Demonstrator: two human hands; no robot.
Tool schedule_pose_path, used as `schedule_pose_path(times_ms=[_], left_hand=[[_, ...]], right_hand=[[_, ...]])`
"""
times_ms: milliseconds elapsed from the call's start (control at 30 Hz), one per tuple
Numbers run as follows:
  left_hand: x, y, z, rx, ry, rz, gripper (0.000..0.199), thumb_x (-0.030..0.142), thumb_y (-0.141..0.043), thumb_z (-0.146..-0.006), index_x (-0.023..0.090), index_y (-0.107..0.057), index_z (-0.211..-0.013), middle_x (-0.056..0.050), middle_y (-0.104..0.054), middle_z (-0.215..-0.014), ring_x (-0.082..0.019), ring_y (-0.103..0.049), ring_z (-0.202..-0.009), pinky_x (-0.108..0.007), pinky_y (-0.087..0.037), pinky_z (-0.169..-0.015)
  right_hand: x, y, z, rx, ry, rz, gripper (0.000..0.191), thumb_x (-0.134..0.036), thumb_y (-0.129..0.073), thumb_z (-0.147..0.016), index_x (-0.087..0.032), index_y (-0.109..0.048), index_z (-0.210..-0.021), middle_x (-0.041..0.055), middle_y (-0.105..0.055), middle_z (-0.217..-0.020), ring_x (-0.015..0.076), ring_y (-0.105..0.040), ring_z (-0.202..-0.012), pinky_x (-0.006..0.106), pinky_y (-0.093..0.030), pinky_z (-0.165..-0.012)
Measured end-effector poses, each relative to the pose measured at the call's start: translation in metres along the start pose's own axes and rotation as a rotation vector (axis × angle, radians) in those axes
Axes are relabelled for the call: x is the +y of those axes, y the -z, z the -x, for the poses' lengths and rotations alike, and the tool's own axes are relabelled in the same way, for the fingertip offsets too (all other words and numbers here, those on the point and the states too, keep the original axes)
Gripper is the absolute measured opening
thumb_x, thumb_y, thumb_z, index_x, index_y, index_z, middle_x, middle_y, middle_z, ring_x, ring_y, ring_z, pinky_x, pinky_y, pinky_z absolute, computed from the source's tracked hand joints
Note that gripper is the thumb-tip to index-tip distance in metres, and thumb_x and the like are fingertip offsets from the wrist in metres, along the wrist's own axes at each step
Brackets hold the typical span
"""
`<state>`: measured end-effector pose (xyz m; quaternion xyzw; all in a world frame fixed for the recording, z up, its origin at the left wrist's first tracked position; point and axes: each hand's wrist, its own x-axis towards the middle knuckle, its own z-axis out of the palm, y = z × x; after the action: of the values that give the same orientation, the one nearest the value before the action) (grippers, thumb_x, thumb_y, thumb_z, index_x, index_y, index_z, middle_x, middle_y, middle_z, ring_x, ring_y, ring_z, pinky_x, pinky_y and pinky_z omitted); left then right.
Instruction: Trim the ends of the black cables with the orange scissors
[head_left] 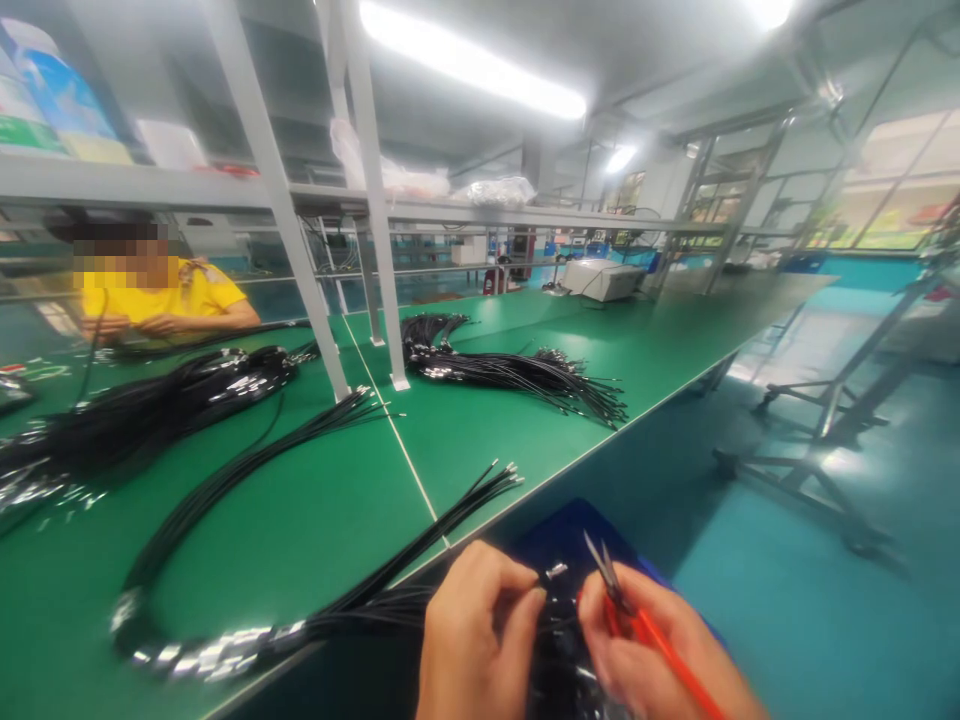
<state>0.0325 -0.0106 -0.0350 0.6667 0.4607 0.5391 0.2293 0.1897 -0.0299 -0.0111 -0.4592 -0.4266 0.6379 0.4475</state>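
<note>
Near the bench's front edge, my left hand (476, 630) is closed in a pinch on a thin black cable whose stripped, pale tip (556, 571) sticks out past the fingers. My right hand (652, 645), just to the right, is wrapped around red-handled scissors (607, 572). Their narrow pointed blades are slightly apart and point up and away, clear of the cable tip. A bundle of black cables (247, 455) curves across the green bench to the left of my hands. Clear shiny wrapping (217, 652) surrounds part of it. Below my hands, dark items in a blue bin (577, 520) are partly hidden.
More black cable bundles lie on the green bench top (480, 440), one (502, 365) ahead and one (150, 410) at left. Shelf posts (379, 200) rise from the bench. Across it sits a person in a yellow top (202, 295). A wheeled metal frame (825, 420) stands right.
</note>
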Motion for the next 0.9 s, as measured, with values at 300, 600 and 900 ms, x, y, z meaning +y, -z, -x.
schedule_pose_path(times_ms=[300,600,900], left_hand=[[-0.001,-0.012,0.009,0.057,-0.217,-0.294,0.016,0.013,-0.054,-0.084,0.022,-0.058,-0.071,-0.002,-0.059,-0.064,-0.016,-0.053,-0.059,-0.029,-0.04,-0.057],[-0.035,-0.034,-0.013,-0.283,0.011,-0.508,0.022,0.01,-0.052,-0.079,0.025,-0.065,-0.071,0.0,-0.066,-0.072,-0.018,-0.064,-0.066,-0.025,-0.047,-0.059],[-0.088,0.042,-0.036,-0.096,0.357,-0.794,0.02,0.014,-0.052,-0.082,0.022,-0.064,-0.067,-0.004,-0.064,-0.073,-0.024,-0.06,-0.072,-0.03,-0.04,-0.062]], right_hand=[[0.013,-0.017,-0.009,0.398,0.223,-0.044,0.03,-0.036,-0.079,-0.06,-0.023,-0.062,-0.081,-0.0035,-0.058,-0.064,0.014,-0.05,-0.058,0.024,-0.041,-0.054],[0.011,0.015,-0.009,0.546,0.217,-0.005,0.041,-0.046,-0.08,-0.059,-0.028,-0.062,-0.092,-0.0036,-0.06,-0.071,0.0135,-0.049,-0.06,0.021,-0.041,-0.048],[0.017,0.01,-0.018,0.522,0.219,-0.013,0.039,-0.046,-0.08,-0.058,-0.025,-0.062,-0.087,-0.0033,-0.06,-0.067,0.0143,-0.05,-0.062,0.022,-0.042,-0.055]])
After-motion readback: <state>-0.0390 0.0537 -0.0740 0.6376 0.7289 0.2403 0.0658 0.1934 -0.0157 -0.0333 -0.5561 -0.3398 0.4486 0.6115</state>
